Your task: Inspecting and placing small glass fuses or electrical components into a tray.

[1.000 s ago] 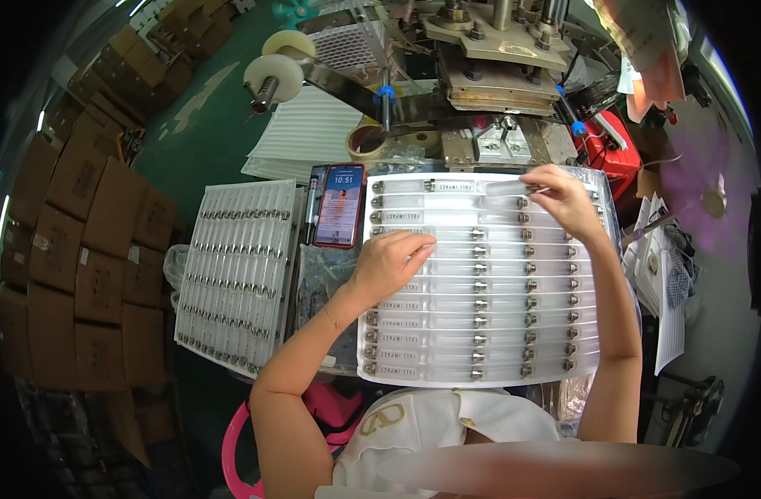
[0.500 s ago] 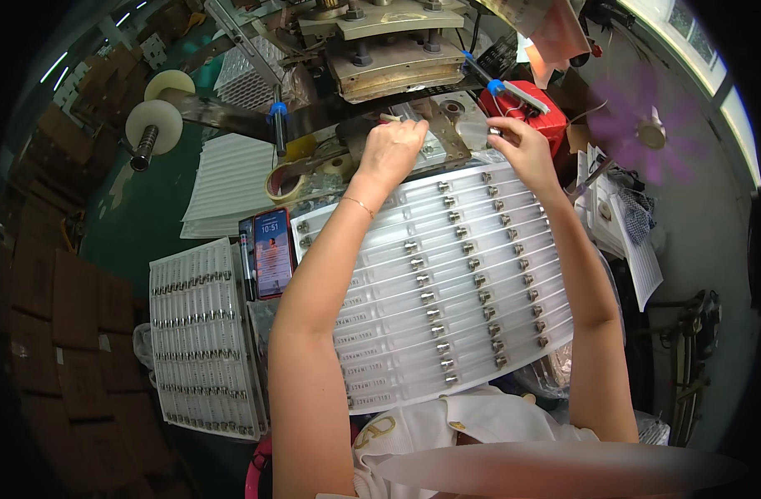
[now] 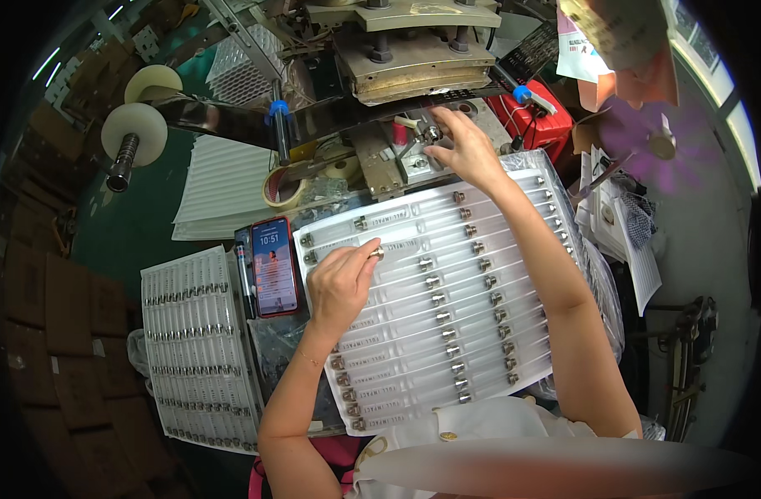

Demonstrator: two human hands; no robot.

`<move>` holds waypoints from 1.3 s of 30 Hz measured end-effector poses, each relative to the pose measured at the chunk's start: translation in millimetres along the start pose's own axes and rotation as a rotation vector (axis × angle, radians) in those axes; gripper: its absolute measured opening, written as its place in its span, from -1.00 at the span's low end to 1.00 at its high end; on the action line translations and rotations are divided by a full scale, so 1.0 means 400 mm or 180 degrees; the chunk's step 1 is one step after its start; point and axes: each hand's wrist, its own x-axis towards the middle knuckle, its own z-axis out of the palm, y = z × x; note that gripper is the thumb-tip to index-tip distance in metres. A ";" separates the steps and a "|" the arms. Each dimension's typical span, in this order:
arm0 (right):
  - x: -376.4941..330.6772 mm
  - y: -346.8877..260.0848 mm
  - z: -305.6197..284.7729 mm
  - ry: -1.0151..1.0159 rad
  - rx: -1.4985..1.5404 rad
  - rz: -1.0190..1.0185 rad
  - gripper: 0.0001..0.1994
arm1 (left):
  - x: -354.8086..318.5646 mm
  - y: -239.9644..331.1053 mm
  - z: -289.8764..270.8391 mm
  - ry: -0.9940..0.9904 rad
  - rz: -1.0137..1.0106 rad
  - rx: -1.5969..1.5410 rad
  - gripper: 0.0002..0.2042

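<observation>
Factory packing station: press machine point(image 3: 413, 58) at bench head, film rolls point(image 3: 135, 125), blister trays point(image 3: 447, 291) of small metal parts, stacked cartons point(image 3: 56, 316) on floor.

Lighting: bright and even over the middle of the scene, with daylight from a window point(image 3: 733, 125) at the far right and a washed purple tint on the floor beside it. Distortion: strong fisheye bending, corners black, left side dim over the cardboard boxes point(image 3: 56, 333). Focus: centre sharp; clear plastic tray point(image 3: 480, 308) carries soft glare; near edge blurred.
</observation>
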 end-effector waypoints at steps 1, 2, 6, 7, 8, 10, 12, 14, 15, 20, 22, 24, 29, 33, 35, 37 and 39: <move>0.006 0.004 0.003 -0.0016 -0.0016 0.0008 -0.47 | 0.001 -0.013 0.000 0.0075 0.0075 -0.0021 -0.79; 0.013 0.009 0.003 -0.0161 -0.0011 0.0134 -0.45 | 0.002 -0.023 0.000 0.0151 0.0155 -0.0044 -0.79; 0.021 0.029 0.003 -0.0300 0.0138 -0.0176 -0.43 | -0.007 -0.041 0.002 -0.0006 -0.0229 -0.0362 -0.80; 0.024 0.028 -0.002 -0.0316 0.0124 -0.0156 -0.43 | -0.006 -0.043 0.002 -0.0029 -0.0257 -0.0408 -0.81; 0.030 0.024 -0.010 -0.0477 0.0190 -0.0040 -0.44 | -0.005 -0.046 0.002 -0.0039 -0.0274 -0.0425 -0.81; 0.031 0.027 -0.012 -0.0654 0.0252 0.0091 -0.44 | -0.006 -0.053 0.005 -0.0082 -0.0392 -0.0515 -0.81; 0.032 0.035 -0.006 -0.0485 0.0289 -0.0187 -0.45 | -0.008 -0.059 0.007 -0.0124 -0.0464 -0.0583 -0.81; 0.031 0.034 -0.004 -0.0496 0.0307 -0.0153 -0.45 | -0.010 -0.064 0.009 -0.0163 -0.0525 -0.0649 -0.80; 0.032 0.033 -0.003 -0.0508 0.0283 -0.0129 -0.45 | -0.010 -0.065 0.010 -0.0165 -0.0517 -0.0637 -0.80; 0.033 0.040 -0.002 -0.0559 0.0265 -0.0098 -0.44 | -0.011 -0.066 0.013 -0.0155 -0.0465 -0.0622 -0.80; 0.033 0.037 -0.004 -0.0558 0.0309 -0.0113 -0.44 | -0.011 -0.065 0.013 -0.0151 -0.0477 -0.0601 -0.80; 0.034 0.029 -0.009 -0.0586 0.0329 -0.0041 -0.45 | -0.012 -0.064 0.013 -0.0149 -0.0477 -0.0591 -0.80; 0.036 0.019 -0.014 -0.0569 0.0344 -0.0032 -0.45 | -0.011 -0.064 0.013 -0.0138 -0.0433 -0.0578 -0.80; 0.035 0.007 -0.020 -0.0636 0.0419 0.0127 -0.46 | -0.013 -0.063 0.014 -0.0117 -0.0451 -0.0560 -0.80; 0.037 -0.002 -0.025 -0.0687 0.0438 0.0254 -0.46 | -0.014 -0.065 0.015 -0.0115 -0.0444 -0.0549 -0.80; 0.038 -0.006 -0.026 -0.0791 0.0419 0.0417 -0.45 | -0.017 -0.069 0.017 -0.0115 -0.0464 -0.0562 -0.80; 0.036 0.008 -0.020 -0.0720 0.0381 0.0250 -0.45 | -0.015 -0.067 0.015 -0.0108 -0.0449 -0.0570 -0.81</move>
